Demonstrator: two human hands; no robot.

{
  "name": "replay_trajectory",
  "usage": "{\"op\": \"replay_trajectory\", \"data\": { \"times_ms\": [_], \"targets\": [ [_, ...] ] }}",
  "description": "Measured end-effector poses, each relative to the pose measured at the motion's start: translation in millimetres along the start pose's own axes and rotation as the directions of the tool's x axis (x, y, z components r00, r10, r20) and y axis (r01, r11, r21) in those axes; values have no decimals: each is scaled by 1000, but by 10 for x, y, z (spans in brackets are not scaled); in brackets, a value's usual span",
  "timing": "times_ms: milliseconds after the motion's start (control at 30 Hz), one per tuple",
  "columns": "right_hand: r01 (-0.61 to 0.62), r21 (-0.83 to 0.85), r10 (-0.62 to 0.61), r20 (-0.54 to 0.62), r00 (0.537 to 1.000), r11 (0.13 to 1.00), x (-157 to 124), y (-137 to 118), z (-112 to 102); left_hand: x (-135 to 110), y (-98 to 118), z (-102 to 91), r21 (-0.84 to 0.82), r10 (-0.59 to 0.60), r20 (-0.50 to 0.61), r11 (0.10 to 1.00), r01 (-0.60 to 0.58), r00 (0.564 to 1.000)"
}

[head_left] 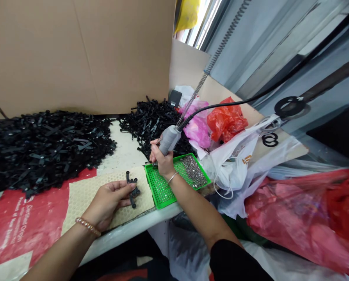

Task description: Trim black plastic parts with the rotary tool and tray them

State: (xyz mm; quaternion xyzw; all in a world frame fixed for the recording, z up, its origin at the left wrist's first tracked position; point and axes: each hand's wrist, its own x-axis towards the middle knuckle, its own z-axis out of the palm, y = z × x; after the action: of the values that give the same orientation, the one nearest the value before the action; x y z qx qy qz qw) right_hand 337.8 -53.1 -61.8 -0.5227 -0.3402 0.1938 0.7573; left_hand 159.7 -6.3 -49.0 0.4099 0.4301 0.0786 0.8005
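Over a honeycomb mat (pixel 86 199), the left hand (pixel 107 205) pinches a black moulded plastic piece (pixel 132 191) between its fingers, the piece's long axis running away from the body. The right hand (pixel 162 162) wraps a grey rotary tool (pixel 168 140) penlike, tilted, its tip pointing down-left at the edge of a green perforated tray (pixel 159 191).

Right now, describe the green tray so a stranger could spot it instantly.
On the white bench, find the right hand holding a grey rotary tool. Beneath it lies a bright green perforated tray, unlike anything nearby, with rows of holes and small silvery pieces piled in one corner.
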Motion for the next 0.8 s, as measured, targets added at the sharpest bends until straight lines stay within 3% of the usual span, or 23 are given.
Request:
{"op": "replay_trajectory", "data": {
  "times_ms": [567,800],
  "targets": [
    [11,-2,-11,4,1000,1000,-7,39,-18,-9,12,9,-14,-16,20,1000,17,1000],
    [20,208,12,-151,988,978,-22,-369,194,-11,-10,1,-14,18,33,1000,-18,999]
  ]
}}
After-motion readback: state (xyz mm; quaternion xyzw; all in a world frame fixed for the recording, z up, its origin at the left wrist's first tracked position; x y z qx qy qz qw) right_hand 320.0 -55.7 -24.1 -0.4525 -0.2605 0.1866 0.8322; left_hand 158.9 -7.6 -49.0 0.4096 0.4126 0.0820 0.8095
